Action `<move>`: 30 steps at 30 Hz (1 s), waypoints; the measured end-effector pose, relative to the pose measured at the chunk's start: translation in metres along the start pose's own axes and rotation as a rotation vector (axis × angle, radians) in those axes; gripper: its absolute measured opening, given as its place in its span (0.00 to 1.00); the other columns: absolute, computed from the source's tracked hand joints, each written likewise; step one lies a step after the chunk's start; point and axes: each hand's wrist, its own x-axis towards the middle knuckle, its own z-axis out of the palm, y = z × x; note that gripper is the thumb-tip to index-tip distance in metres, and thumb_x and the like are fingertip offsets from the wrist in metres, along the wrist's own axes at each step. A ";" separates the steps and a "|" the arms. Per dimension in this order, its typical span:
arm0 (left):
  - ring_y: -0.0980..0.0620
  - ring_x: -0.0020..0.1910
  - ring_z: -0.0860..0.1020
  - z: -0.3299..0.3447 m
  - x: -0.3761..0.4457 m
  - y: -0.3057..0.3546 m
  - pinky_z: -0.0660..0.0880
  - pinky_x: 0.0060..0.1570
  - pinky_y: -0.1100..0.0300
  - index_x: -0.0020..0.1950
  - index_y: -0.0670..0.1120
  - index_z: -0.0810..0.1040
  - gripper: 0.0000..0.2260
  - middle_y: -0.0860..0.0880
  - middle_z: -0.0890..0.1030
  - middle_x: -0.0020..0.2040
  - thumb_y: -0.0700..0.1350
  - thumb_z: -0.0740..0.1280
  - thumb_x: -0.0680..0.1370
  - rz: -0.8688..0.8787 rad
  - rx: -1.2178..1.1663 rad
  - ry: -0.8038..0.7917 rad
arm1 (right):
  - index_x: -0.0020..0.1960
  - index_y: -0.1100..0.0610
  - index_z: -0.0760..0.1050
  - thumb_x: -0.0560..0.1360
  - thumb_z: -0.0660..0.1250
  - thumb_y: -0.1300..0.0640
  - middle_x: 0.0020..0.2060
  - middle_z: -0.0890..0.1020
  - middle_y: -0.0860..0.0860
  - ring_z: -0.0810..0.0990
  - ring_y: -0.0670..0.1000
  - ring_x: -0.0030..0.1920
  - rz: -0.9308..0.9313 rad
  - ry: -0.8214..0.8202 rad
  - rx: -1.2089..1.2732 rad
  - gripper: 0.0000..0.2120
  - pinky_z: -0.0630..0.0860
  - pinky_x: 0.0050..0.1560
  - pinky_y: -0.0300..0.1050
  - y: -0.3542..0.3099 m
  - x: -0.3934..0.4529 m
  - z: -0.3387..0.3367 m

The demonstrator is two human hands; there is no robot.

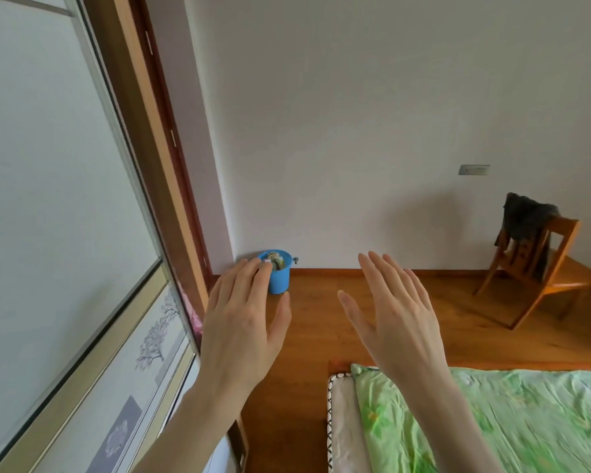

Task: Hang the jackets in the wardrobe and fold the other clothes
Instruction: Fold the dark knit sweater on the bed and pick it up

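Both hands are up in front of the camera, backs toward us, holding nothing. The left hand (244, 322) has its fingers straight and close together, thumb angled out to the side; the right hand (398, 312) is spread, fingers straight and slightly fanned, thumb out toward the left hand. Neither touches anything. The dark jacket (526, 220) is well off to the right of the right hand and farther away, draped over the back of a wooden chair (556, 278) by the white wall, well apart from both hands. Just left of the left hand runs the wardrobe (65, 199), its pale sliding door and brown wooden frame close beside the wrist. Past the left hand's fingertips a small blue bin (278, 276) stands on the wooden floor (423, 319) in the corner, partly hidden by those fingers. Below the right forearm lies the bed (526, 421), with a crumpled green sheet.
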 end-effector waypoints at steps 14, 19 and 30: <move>0.46 0.72 0.75 0.170 0.161 -0.065 0.77 0.68 0.45 0.73 0.45 0.74 0.21 0.45 0.79 0.70 0.55 0.61 0.85 0.106 -0.170 0.021 | 0.79 0.53 0.69 0.83 0.57 0.34 0.75 0.74 0.52 0.70 0.54 0.77 0.147 0.029 -0.108 0.32 0.58 0.77 0.52 0.051 0.156 0.148; 0.45 0.73 0.75 0.228 0.211 -0.076 0.78 0.67 0.43 0.74 0.45 0.74 0.24 0.45 0.78 0.71 0.58 0.56 0.85 0.097 -0.230 -0.038 | 0.79 0.52 0.69 0.82 0.58 0.34 0.76 0.73 0.51 0.70 0.54 0.77 0.173 0.045 -0.155 0.32 0.57 0.76 0.55 0.071 0.203 0.187; 0.46 0.73 0.75 0.373 0.325 -0.075 0.76 0.69 0.44 0.74 0.44 0.75 0.21 0.46 0.78 0.71 0.54 0.61 0.85 0.202 -0.319 -0.091 | 0.79 0.53 0.68 0.82 0.57 0.34 0.77 0.72 0.52 0.68 0.54 0.78 0.304 0.038 -0.196 0.33 0.60 0.77 0.54 0.160 0.292 0.281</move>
